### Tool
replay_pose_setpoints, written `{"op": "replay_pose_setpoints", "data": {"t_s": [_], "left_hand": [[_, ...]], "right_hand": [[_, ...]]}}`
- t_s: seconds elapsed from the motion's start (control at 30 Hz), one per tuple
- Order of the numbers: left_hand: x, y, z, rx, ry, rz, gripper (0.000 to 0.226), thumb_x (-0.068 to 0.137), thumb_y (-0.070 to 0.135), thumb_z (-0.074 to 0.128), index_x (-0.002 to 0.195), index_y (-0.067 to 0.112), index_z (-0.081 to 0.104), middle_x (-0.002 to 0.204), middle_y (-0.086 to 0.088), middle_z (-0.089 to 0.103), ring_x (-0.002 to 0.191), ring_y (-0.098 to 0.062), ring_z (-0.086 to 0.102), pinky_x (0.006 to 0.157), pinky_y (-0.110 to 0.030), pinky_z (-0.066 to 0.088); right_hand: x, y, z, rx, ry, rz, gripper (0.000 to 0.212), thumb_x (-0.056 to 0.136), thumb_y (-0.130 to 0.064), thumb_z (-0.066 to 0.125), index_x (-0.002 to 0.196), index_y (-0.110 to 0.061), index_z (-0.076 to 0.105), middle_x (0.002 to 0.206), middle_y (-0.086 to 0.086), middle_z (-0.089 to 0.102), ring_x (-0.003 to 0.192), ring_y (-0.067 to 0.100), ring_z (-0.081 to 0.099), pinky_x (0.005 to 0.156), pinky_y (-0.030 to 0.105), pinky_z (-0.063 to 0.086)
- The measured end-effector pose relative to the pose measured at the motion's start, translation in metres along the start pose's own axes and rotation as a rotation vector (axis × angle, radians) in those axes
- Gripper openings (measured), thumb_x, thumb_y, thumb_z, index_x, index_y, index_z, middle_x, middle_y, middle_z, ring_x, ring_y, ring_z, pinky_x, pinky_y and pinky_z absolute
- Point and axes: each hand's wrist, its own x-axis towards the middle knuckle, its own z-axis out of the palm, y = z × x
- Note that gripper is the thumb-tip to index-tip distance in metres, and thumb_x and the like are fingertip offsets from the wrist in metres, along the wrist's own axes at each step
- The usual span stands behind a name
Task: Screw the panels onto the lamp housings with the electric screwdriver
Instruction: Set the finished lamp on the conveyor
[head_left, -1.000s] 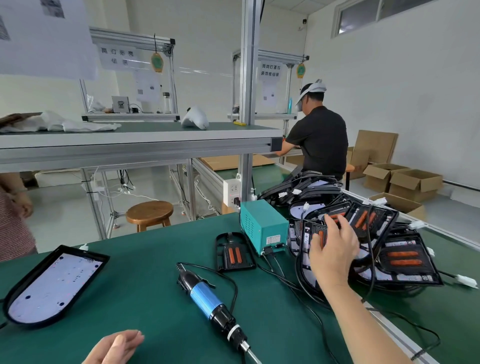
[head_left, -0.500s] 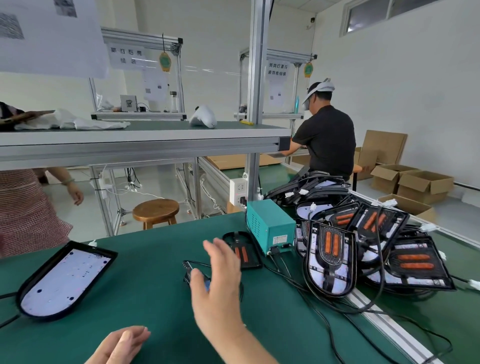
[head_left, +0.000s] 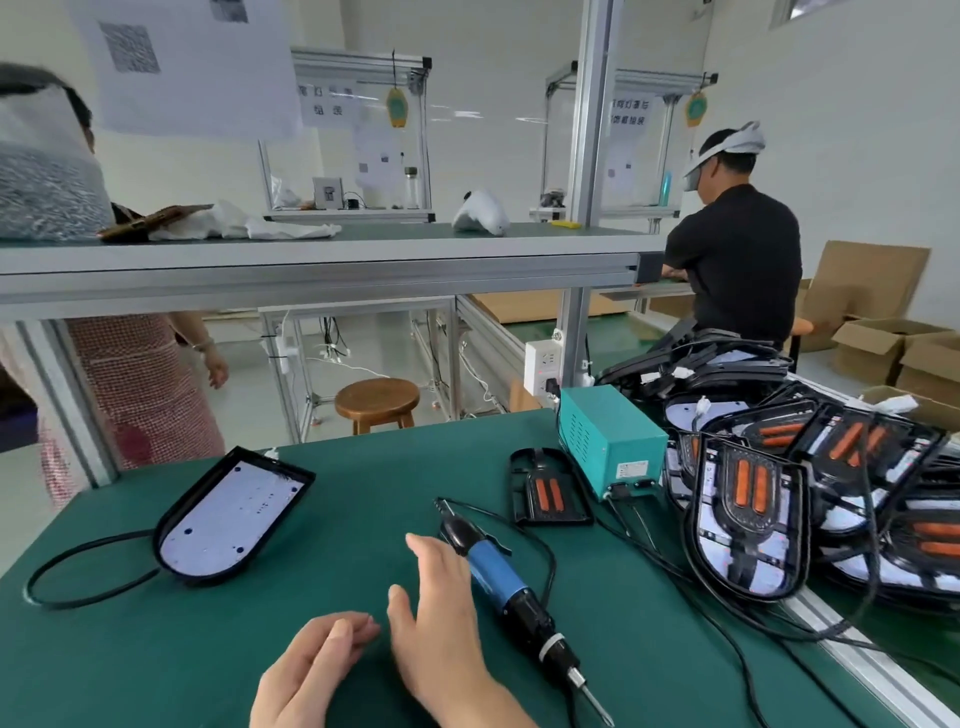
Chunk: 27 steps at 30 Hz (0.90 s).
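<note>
The electric screwdriver (head_left: 511, 590), blue and black, lies on the green table (head_left: 337, 493) with its bit pointing toward me. My right hand (head_left: 441, 623) hovers just left of it with straight fingers and holds nothing. My left hand (head_left: 311, 670) rests low beside it, fingers loosely curled and empty. A lamp housing (head_left: 228, 514) with a white LED board lies at the left, its black cable looping out. A black panel (head_left: 545, 488) with orange strips lies beside the teal power box (head_left: 610, 441).
A pile of lamp housings and panels (head_left: 810, 499) with tangled cables fills the right side. A shelf (head_left: 311, 260) spans overhead. One person stands behind the table at left, another works at back right. A wooden stool (head_left: 376, 400) stands beyond the table's far edge.
My right hand has come back from the pile at the right, across the table, down to the left side of the screwdriver. The left hand has moved up slightly.
</note>
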Motion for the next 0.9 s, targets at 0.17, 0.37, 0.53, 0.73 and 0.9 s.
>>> {"op": "replay_pose_setpoints", "data": {"t_s": [0.17,0.37,0.53,0.73,0.9], "left_hand": [[-0.001,-0.002,-0.004,0.110,0.016,-0.012,0.034,0.099,0.006,0.056,0.084,0.028,0.077,0.095,-0.002,0.078,0.100,-0.013,0.072,0.098,-0.035,0.050],[0.015,-0.004,0.002,0.731,0.296,0.230,0.022,0.075,0.002,0.083,0.091,0.015,0.078,0.126,-0.014,0.062,0.134,-0.030,0.049,0.101,-0.037,0.042],[0.064,0.013,-0.037,1.314,0.286,0.032,0.061,0.094,0.046,0.056,0.150,0.028,0.041,0.163,-0.017,0.011,0.153,-0.033,-0.004,0.124,-0.046,0.003],[0.115,0.029,-0.091,1.122,0.544,-0.126,0.080,0.091,0.051,0.058,0.153,0.014,0.023,0.154,-0.021,0.036,0.149,-0.035,0.020,0.121,-0.051,0.014],[0.138,0.012,-0.126,1.250,0.426,-0.344,0.088,0.093,0.067,0.037,0.158,0.029,-0.009,0.147,-0.012,0.052,0.151,-0.034,0.019,0.120,-0.053,0.012]], "right_hand": [[0.003,0.010,0.006,-0.048,-0.096,0.039,0.041,0.100,-0.027,0.050,0.141,-0.025,0.049,0.141,-0.014,0.043,0.134,0.007,0.036,0.112,0.016,0.025],[0.007,0.015,0.009,-0.063,-0.094,-0.002,0.027,0.098,-0.025,0.053,0.124,-0.026,0.061,0.126,-0.017,0.050,0.124,0.003,0.041,0.107,0.015,0.031],[0.006,0.016,0.009,-0.019,-0.094,0.006,0.023,0.099,-0.024,0.053,0.120,-0.027,0.062,0.120,-0.020,0.050,0.120,-0.001,0.042,0.105,0.016,0.034],[0.007,0.018,0.010,0.013,-0.087,0.003,0.020,0.098,-0.022,0.053,0.116,-0.027,0.063,0.117,-0.021,0.050,0.116,-0.002,0.042,0.103,0.017,0.035],[0.008,0.017,0.012,-0.007,-0.073,-0.016,0.022,0.098,-0.024,0.053,0.116,-0.026,0.065,0.119,-0.019,0.052,0.117,0.002,0.045,0.104,0.019,0.035]]}}
